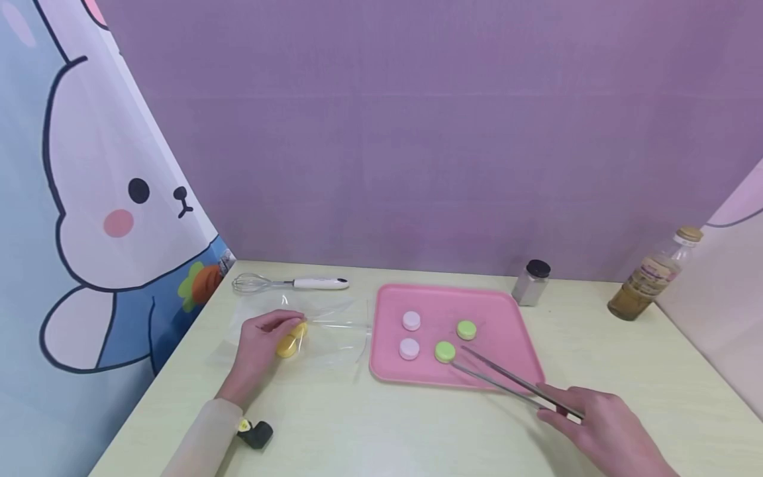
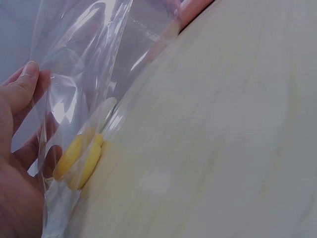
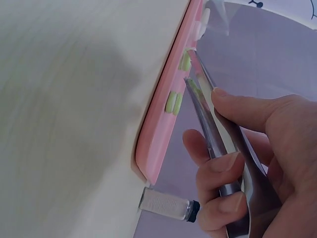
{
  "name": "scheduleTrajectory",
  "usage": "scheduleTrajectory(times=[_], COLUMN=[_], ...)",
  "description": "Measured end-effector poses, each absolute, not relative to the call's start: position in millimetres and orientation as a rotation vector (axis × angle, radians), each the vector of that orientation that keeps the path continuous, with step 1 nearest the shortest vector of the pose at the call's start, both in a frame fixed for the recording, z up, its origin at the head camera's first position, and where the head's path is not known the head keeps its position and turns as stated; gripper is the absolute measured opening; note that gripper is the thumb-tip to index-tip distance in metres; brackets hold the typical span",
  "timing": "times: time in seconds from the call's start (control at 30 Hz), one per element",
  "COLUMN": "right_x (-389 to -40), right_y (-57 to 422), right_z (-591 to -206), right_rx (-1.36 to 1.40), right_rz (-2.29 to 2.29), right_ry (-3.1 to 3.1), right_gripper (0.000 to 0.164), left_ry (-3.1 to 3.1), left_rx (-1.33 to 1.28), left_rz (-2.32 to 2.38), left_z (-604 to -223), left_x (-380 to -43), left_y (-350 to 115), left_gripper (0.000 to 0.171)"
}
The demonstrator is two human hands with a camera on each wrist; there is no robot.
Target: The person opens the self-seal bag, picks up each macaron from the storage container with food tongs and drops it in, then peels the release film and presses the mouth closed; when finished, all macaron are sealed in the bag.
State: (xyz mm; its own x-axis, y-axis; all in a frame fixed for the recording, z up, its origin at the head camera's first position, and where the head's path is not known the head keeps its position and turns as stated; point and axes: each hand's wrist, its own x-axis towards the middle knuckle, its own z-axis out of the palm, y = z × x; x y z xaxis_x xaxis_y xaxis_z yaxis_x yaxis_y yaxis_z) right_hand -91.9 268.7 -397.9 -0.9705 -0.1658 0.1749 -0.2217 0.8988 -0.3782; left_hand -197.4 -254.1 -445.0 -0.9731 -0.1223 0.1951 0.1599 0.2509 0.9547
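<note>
My left hand (image 1: 257, 346) pinches a clear plastic bag (image 1: 342, 339) between thumb and fingers, left of the pink tray (image 1: 384, 371). Yellow macarons (image 2: 90, 166) lie inside the bag, just below the fingertips in the left wrist view. In my right hand (image 1: 614, 424) is a pair of metal tongs (image 1: 524, 383), gripped near its closed end. The tong tips are spread over the tray, beside the nearer green macaron (image 1: 444, 352). Another green macaron (image 1: 467, 330) sits behind it, and two lilac macarons (image 1: 411, 320) lie toward the tray's left side.
A whisk with a white handle (image 1: 322, 283) lies behind the bag. At the tray's back right corner stands a small jar with a black lid (image 1: 530, 286). Farther right is a corked bottle of brown liquid (image 1: 646, 285). A purple backdrop (image 1: 417, 146) rises behind the table.
</note>
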Motion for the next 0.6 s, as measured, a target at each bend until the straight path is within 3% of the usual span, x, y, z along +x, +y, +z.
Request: scheduleTrajectory(times=[0.6], right_x=[-110], right_y=[257], right_z=[-407], right_rx=[0.485], right_rz=[0.626], right_ry=[-2.827], right_gripper=[0.031], left_ry=[-2.266], left_rx=[-0.052], left_rz=[-1.810], left_z=[-443], left_x=[-196], left_y=[-252], left_gripper=[0.029])
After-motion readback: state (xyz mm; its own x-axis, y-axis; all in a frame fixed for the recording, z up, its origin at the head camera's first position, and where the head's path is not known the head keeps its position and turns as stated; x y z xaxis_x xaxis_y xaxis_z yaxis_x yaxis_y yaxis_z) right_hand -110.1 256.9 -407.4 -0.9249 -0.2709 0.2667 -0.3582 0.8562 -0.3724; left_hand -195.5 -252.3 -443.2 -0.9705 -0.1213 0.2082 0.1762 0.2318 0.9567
